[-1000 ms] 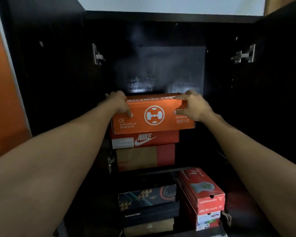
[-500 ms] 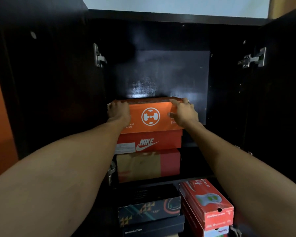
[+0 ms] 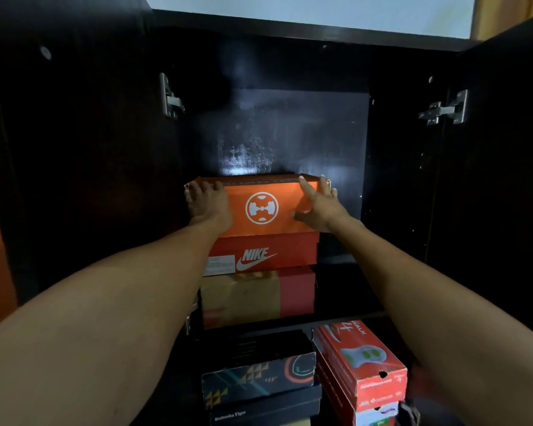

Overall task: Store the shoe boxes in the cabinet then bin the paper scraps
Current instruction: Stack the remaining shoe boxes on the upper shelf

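While the left hand [image 3: 210, 206] and right hand [image 3: 318, 207] press flat against the orange box [image 3: 262, 207] atop the Nike box [image 3: 268, 255], storing proceeds; next, likely, seat it squarely; release.

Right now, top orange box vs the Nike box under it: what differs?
Stack: orange box on top, Nike box under it. Print: orange box has a round white emblem, Nike box a swoosh and white label. Contact: left hand and right hand press the orange box; neither touches the Nike box. Shared: same stack, printed ends facing out.
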